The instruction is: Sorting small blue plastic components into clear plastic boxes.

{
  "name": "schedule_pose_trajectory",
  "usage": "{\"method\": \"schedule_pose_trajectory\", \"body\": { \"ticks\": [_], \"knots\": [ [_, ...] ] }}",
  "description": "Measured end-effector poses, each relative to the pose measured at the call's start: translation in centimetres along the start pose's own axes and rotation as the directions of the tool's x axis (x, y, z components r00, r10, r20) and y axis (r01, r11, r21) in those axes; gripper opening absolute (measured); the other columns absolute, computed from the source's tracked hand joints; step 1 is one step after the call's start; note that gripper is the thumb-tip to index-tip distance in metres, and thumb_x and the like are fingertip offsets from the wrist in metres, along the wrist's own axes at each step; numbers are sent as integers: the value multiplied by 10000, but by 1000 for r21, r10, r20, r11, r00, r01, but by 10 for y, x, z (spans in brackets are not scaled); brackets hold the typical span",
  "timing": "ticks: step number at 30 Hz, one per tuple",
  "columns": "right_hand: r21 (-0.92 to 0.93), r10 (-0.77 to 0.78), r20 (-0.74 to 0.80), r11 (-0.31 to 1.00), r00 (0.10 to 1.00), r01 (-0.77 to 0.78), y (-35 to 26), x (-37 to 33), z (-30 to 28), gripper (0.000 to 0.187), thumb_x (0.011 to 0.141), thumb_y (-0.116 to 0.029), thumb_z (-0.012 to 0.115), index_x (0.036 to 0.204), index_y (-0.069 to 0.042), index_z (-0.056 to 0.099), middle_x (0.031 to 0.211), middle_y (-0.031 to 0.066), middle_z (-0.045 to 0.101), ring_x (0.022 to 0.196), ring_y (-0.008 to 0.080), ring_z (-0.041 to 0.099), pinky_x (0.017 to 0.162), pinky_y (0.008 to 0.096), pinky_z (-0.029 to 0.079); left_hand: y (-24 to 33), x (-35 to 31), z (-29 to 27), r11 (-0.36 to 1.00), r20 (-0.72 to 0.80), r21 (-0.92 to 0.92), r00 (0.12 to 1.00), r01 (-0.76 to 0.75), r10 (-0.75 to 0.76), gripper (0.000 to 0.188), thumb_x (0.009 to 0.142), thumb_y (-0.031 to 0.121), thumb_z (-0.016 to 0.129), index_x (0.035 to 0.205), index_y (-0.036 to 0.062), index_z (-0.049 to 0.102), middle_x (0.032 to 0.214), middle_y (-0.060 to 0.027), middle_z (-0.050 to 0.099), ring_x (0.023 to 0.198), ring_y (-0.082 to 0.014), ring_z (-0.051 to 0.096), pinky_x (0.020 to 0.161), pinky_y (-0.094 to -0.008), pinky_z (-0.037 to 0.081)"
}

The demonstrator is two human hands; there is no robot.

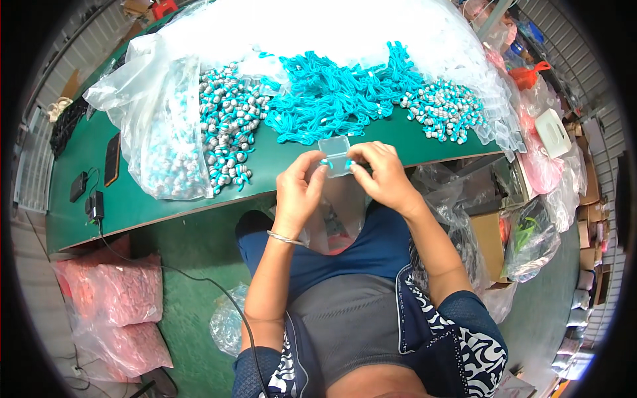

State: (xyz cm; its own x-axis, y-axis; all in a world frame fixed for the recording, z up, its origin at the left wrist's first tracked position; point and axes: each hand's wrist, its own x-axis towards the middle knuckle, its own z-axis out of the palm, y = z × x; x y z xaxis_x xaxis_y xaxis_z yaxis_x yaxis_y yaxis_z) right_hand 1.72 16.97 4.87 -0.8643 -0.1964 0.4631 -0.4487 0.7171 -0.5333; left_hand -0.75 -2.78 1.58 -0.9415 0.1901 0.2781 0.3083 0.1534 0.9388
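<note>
Head view: open clear box (337,164), 12 o'clock from centre.
Left hand (296,192): pinched on box's 9 o'clock side.
Right hand (389,175): pinched on its 3 o'clock side.
Turquoise cords (322,99): heaped beyond, 12 o'clock.

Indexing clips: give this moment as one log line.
left hand: holding open clear case; right hand: same; between: teal pieces; beyond: teal cords

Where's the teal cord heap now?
In the head view's upper middle, the teal cord heap lies on the table, right of the striped balls, beyond the left hand and right hand.
</note>
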Motion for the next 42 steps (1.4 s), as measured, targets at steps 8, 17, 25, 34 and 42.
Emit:
{"method": "schedule_pose_trajectory", "body": {
  "ticks": [8,17,25,34,42],
  "knots": [
    [-189,-85,-35,979,996,77,3,-1,16,87,834,-141,686,917,-115,681,910,29,650,908,235,588,860,418,363,6,-1,18,875,-11,417,961,-245,275,195,794,74,750,979,38,697,970,-116,626,886,-285,608,764,-386,508],
    [-141,-64,-47,988,997,57,7,12,11,114,825,-135,687,933,-100,691,975,45,639,941,245,590,838,412,410,12,-5,19,770,38,589,960,-245,277,293,781,207,778,1018,63,684,982,-103,613,917,-289,579,779,-413,466],
    [-371,-219,-68,911,973,179,28,65,28,129,789,-112,733,911,-106,694,937,28,606,942,246,580,831,406,415,10,0,11,745,103,603,953,-287,284,458,758,247,799,1145,70,631,987,-94,604,923,-294,571,769,-414,457],
    [93,-38,-69,995,997,44,26,31,-3,144,822,-85,708,965,-74,702,951,76,680,944,256,627,886,366,426,10,4,3,788,157,533,952,-307,264,469,723,211,828,1123,56,640,957,-92,603,894,-297,578,784,-414,473],
    [-106,-163,35,980,986,166,22,14,3,154,803,-94,720,956,-105,713,921,34,663,892,240,612,863,394,408,7,5,1,807,164,510,954,-299,251,477,705,209,838,1113,59,641,964,-95,613,910,-299,586,792,-414,479]
  ]
}}
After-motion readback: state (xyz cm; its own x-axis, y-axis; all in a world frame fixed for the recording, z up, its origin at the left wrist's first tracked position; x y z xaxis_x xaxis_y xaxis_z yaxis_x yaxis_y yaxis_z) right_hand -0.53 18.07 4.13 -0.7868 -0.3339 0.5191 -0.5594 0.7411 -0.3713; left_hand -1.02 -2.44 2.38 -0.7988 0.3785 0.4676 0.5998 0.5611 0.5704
